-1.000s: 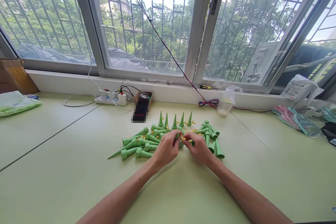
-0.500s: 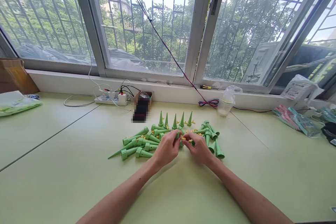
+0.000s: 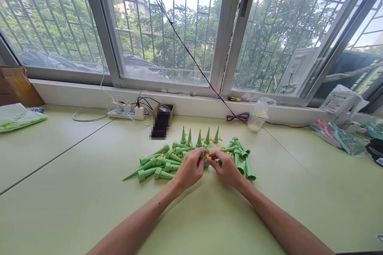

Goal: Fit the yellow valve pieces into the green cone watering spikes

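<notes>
A: What do we find held?
B: We see the left hand [image 3: 190, 166] pinching a green piece [image 3: 202, 154], the right hand [image 3: 225, 167] a yellow piece [image 3: 208, 158] just beside it.
A: And containers?
B: Beyond the fingers, rightward, we note a clear cup [image 3: 257, 120] with pale contents [image 3: 253, 129] low inside; leftward, a cardboard box [image 3: 172, 112] with shiny wrapping [image 3: 164, 108].

Yellow piece [image 3: 208, 158] in right fingers [image 3: 214, 163]

We observe a green plastic part [image 3: 202, 154], mostly hidden, its full shape indeterminable, held in the left hand [image 3: 190, 168]. Just beside it, we observe a small yellow plastic piece [image 3: 208, 158], partly covered, pinched by the right hand [image 3: 224, 167].
</notes>
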A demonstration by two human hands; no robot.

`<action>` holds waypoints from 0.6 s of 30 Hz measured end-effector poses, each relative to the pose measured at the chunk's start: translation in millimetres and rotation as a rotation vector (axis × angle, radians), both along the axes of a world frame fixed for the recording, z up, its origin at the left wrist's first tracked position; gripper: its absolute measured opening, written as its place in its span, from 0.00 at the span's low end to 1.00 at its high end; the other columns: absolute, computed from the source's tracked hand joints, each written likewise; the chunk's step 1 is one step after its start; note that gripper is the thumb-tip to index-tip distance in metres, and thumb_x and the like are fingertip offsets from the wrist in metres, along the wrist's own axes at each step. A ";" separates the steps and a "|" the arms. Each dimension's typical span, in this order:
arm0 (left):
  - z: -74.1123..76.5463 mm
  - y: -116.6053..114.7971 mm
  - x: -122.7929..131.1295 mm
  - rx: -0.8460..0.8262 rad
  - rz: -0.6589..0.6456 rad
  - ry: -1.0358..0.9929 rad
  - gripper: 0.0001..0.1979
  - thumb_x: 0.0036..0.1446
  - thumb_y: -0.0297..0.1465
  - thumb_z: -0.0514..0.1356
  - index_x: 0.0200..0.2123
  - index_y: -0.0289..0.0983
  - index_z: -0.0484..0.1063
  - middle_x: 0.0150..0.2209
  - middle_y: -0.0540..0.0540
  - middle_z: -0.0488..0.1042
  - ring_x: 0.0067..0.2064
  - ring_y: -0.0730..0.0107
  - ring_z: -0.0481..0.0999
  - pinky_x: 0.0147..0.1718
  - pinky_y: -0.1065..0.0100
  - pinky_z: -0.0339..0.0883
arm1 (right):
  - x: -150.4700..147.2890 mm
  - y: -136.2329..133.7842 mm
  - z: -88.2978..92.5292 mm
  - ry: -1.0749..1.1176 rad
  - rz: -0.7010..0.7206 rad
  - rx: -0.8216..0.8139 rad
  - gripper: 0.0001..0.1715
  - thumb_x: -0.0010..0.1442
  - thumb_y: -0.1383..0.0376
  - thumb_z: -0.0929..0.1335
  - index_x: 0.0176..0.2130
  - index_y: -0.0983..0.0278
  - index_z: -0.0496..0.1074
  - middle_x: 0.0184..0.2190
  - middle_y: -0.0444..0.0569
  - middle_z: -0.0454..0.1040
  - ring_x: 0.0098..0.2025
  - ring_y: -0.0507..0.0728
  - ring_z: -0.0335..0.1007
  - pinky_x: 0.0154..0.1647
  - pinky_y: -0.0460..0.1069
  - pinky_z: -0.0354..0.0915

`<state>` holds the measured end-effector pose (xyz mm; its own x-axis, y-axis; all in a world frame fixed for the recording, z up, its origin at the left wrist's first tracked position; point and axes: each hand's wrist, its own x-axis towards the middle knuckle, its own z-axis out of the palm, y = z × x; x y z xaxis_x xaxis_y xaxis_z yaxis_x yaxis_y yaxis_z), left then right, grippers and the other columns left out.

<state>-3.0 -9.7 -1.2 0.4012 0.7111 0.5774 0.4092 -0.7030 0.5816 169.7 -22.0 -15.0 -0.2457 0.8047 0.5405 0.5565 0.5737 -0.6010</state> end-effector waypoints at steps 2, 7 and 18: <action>0.5 -0.2 0.0 0.001 -0.002 -0.004 0.07 0.60 0.23 0.51 0.38 0.37 0.67 0.31 0.48 0.73 0.29 0.72 0.69 0.31 0.71 0.62 | -0.1 -0.4 0.2 0.013 -0.005 -0.001 0.04 0.62 0.65 0.66 0.38 0.63 0.69 0.31 0.46 0.73 0.33 0.55 0.68 0.37 0.49 0.63; 0.4 -0.2 -0.2 -0.009 0.005 -0.002 0.07 0.60 0.23 0.51 0.38 0.37 0.67 0.32 0.48 0.73 0.28 0.73 0.69 0.29 0.72 0.61 | -0.2 -1.3 1.2 0.012 -0.003 -0.001 0.03 0.62 0.65 0.66 0.38 0.63 0.69 0.31 0.46 0.73 0.33 0.55 0.68 0.37 0.48 0.63; -0.5 0.4 0.0 -0.014 0.010 -0.001 0.07 0.60 0.24 0.52 0.37 0.37 0.67 0.33 0.48 0.73 0.28 0.73 0.68 0.29 0.72 0.61 | -0.8 -2.6 3.1 0.009 -0.008 0.021 0.05 0.63 0.64 0.66 0.39 0.63 0.70 0.31 0.46 0.74 0.33 0.55 0.69 0.37 0.48 0.63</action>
<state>-3.0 -9.3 -1.7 0.3933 0.7235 0.5673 0.4161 -0.6903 0.5919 169.0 -24.6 -11.9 -0.2342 0.7950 0.5596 0.5563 0.5816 -0.5935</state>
